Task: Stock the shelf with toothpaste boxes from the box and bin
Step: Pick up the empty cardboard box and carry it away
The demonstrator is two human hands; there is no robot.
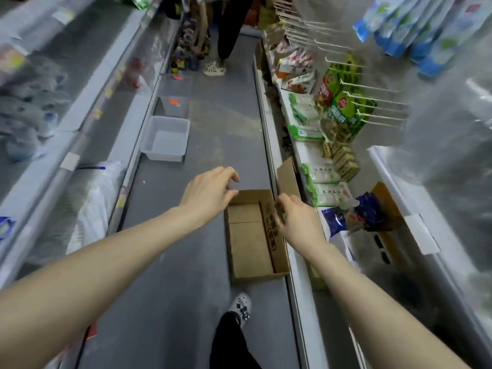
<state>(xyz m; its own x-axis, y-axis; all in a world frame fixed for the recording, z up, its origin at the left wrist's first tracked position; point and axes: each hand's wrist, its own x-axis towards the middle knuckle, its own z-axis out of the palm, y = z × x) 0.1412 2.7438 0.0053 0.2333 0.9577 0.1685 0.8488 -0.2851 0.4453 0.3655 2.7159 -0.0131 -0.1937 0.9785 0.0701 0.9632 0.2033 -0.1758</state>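
Box (250, 243) of brown card sits open on the grey floor (213, 123), directly under and between both hands, its long side running away from the person. Its inside shows only bare card, with no toothpaste cartons visible.

Left hand (210, 193) hangs over the box's far left corner. Its fingers are loosely curled with a small gap to the thumb, and they hold nothing. The thumb tip lies just at the far rim.

Right hand (295, 222) is at the box's right wall, which carries dark print, and its fingers curl down over the top edge. With the blur, I cannot tell whether they actually pinch the wall or only rest against it.

Just beyond the right hand a card flap (287, 177) stands upright against the shelf base. Further to that hand's right, the low shelf (300, 153) holds white and green packets (324, 193) and a dark blue bag (335, 219).

Well beyond the left hand, a white plastic bin (163, 156) stands on the floor and looks empty. Two clear tubs (173, 105) sit further off behind it. Left of the left arm runs another shelf (80, 115), blurred, with a plastic bag (98, 203) at its foot.

Below the box, nearer than both hands, is the person's patterned shoe (241, 306). At the far end of the aisle stands another person's legs (226, 30).
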